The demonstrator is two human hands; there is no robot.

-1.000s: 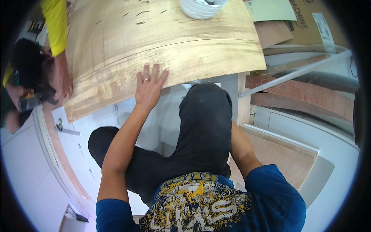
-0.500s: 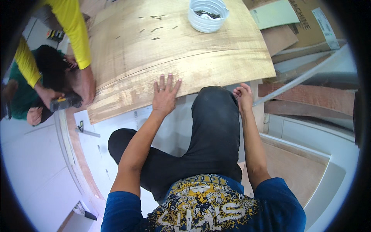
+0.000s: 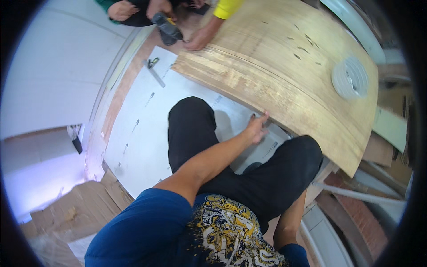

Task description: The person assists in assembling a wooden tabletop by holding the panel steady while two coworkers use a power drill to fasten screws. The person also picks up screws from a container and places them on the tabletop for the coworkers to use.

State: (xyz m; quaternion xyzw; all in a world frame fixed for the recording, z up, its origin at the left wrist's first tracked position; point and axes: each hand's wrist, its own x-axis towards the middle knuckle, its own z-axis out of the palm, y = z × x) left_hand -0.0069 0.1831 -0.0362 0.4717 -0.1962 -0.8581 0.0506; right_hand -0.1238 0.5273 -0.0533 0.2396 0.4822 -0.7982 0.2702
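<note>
My left hand (image 3: 257, 128) is at the near edge of a wide wooden board (image 3: 275, 58). Its fingertips reach that edge, its fingers are apart and slightly blurred, and nothing shows in them. My right forearm goes down behind my right knee, which hides the right hand. Small dark slim pieces (image 3: 303, 49) lie scattered on top of the board. A translucent white bucket (image 3: 350, 78) stands toward its right side. At the board's far left corner, another person's hand (image 3: 201, 38) presses by the edge, and a power drill (image 3: 167, 26) is in that person's other hand.
A white printed sheet (image 3: 133, 129) lies under the board and my legs, with a combination square (image 3: 155, 73) on it. Flattened cardboard (image 3: 75, 207) is at lower left. Wood offcuts and a pale strip (image 3: 356, 192) crowd the right. A second person crouches at upper left.
My view has swung left, so the board appears turned. My left hand has come off the board's top to its near edge. My right hand has dropped out of sight behind my knee.
</note>
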